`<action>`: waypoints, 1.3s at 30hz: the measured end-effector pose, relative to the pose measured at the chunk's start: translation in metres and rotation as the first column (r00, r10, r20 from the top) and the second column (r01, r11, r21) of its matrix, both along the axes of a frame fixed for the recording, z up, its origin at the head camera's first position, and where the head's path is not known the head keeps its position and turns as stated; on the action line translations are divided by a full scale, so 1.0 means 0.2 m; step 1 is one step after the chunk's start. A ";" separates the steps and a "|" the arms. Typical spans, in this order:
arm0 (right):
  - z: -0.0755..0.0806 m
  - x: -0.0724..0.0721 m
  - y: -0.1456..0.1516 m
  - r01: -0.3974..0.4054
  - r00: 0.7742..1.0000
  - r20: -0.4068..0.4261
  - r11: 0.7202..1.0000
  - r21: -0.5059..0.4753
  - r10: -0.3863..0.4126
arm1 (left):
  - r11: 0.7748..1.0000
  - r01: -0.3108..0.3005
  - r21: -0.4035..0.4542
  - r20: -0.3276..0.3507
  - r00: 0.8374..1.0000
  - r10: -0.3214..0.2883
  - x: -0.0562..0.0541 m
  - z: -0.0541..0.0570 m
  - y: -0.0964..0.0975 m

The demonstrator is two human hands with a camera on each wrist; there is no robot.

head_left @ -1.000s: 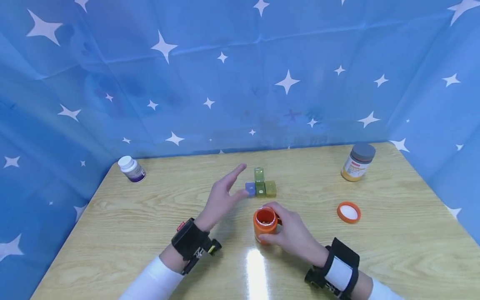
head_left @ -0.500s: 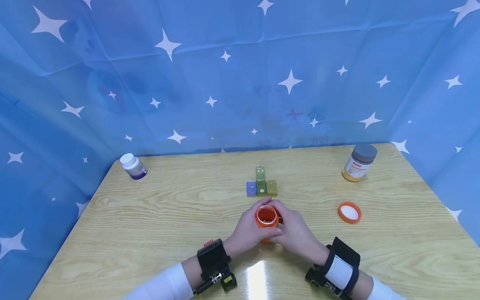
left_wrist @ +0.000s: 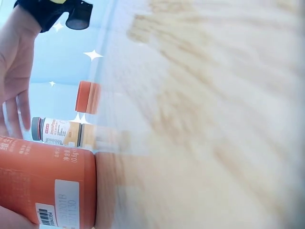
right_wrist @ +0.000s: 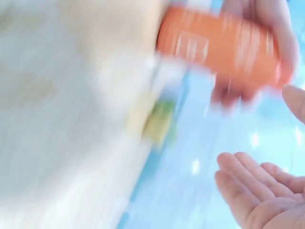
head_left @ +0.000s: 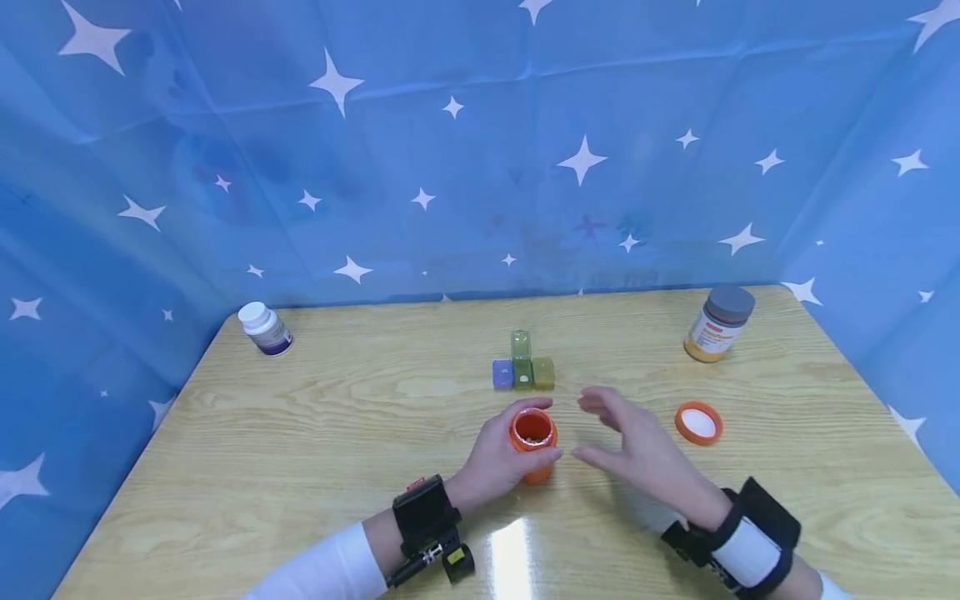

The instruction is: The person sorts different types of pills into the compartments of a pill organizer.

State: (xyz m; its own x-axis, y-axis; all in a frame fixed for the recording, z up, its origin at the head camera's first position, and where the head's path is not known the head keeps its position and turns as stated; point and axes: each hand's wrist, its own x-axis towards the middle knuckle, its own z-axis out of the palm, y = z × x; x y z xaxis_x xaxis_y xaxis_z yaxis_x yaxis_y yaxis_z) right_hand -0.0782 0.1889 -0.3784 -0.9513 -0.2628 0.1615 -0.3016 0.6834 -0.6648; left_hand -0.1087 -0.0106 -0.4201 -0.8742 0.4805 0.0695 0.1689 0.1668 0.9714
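My left hand grips an orange pill bottle from its left side, fingers behind and thumb in front. The bottle stands upright on the table with its mouth uncovered, and small pale bits show inside. Its printed side with a barcode label faces the left wrist view. To the right of the bottle, my right hand is held apart from it, fingers spread and nothing in them. Just behind the bottle sits a small pill box of coloured cubes, blue, green and yellow, its green lid raised and a white piece inside the green one.
An orange cap lies inside-up on the right. Farther back stands a grey-lidded jar with a yellow base. A white-capped bottle stands at the back left. A blue star-patterned cloth hangs behind the wooden table.
My left hand has come in from the left and taken hold of the orange bottle. My right hand has let go of it and moved off to the right.
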 end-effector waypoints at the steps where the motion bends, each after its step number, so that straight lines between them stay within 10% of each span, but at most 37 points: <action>1: 0.01 0.00 0.05 0.025 1.000 -0.017 0.999 0.028 -0.025 | 1.000 0.000 -0.002 0.001 1.000 0.000 0.00 0.00 0.00; 6: 0.05 -0.04 0.30 0.139 0.989 0.017 0.967 0.213 -0.145 | 1.000 0.000 -0.006 0.016 1.000 0.000 0.00 0.01 -0.01; 16: -0.06 -0.06 0.52 0.118 0.956 0.199 0.901 0.416 -0.217 | 1.000 0.002 -0.015 -0.002 1.000 -0.002 0.00 0.00 -0.01; 31: -0.10 -0.09 0.53 0.125 0.939 0.224 0.869 0.478 -0.259 | 1.000 -0.003 -0.028 0.003 1.000 0.004 -0.01 0.00 -0.01; 39: -0.06 -0.08 0.49 0.164 0.952 0.172 0.897 0.411 -0.252 | 1.000 0.004 -0.015 0.003 1.000 -0.003 -0.01 0.01 -0.01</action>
